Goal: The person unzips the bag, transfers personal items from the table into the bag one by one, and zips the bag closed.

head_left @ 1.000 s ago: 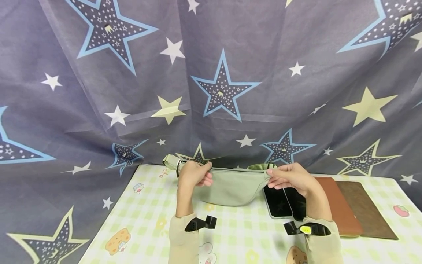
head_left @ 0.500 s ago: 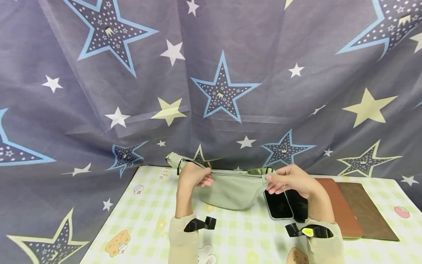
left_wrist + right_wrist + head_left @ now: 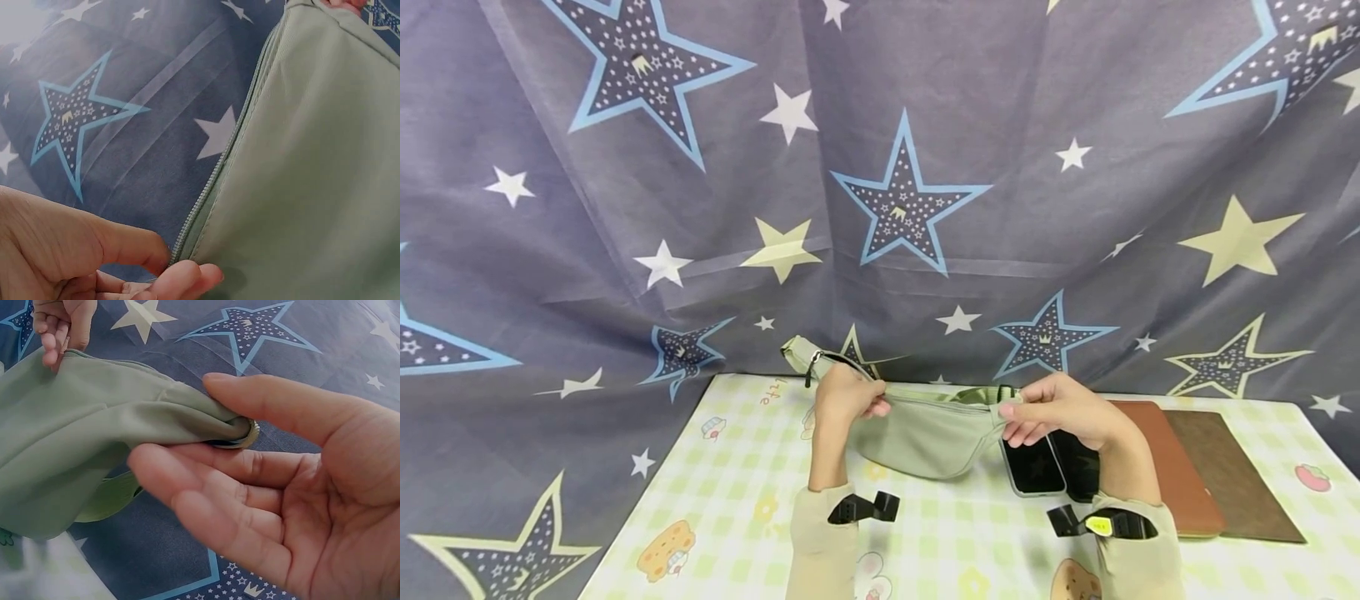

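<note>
A pale green waist bag (image 3: 925, 437) hangs between both hands over the table, its zipped edge up. My left hand (image 3: 847, 398) pinches that top edge near the left end between thumb and fingers; in the left wrist view the zipper (image 3: 215, 172) runs up from the fingertips. At the bag's right corner my right hand (image 3: 1063, 412) grips between thumb and fingers, beside the strap buckle. The green strap (image 3: 988, 395) loops behind the bag. A dark zipper pull (image 3: 811, 367) dangles beyond the left hand, where the zipper looks parted. The bag's inside is hidden.
Under and beside the right hand lie a phone (image 3: 1033, 467) and a second black device (image 3: 1075, 471). Right of them are a reddish-brown case (image 3: 1176, 475) and a darker brown flat piece (image 3: 1232, 475). A star-patterned curtain (image 3: 1022, 217) hangs behind the checked tablecloth (image 3: 730, 500).
The bag's left end has risen and shifted slightly right with the left hand, while its right corner has dropped a little. Both hands keep their hold.
</note>
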The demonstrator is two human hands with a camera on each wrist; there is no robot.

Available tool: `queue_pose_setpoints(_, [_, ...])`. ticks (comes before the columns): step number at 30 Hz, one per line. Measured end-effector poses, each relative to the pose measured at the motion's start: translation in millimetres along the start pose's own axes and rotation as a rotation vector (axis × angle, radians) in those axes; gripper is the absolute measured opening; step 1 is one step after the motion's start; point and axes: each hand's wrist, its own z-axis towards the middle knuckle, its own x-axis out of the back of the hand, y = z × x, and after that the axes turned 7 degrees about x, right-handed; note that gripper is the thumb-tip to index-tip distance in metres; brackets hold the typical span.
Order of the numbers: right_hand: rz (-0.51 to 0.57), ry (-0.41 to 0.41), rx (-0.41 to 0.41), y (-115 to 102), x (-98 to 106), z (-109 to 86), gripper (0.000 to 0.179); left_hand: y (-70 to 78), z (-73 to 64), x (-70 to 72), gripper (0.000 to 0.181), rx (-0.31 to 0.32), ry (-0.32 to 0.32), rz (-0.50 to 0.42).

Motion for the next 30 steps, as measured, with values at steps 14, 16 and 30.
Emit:
queue_pose_setpoints(14, [-0.024, 0.041, -0.029, 0.6, 2.7, -3.4, 0.034, -9.6, -0.5, 21.5, 0.021, 0.040, -0.002, -0.065])
queue_pose_setpoints(16, [-0.004, 0.080, -0.016, -1.8, 3.3, -4.9, 0.033, -11.3, -1.5, 25.4, 0.021, 0.034, -0.006, -0.095])
queue_pose_setpoints(30, [0.226, 0.136, 0.075, -17.0, -27.1, 18.1, 0.032, 1.2, -16.9, 27.3, 0.033, -0.050, -0.041, 0.020])
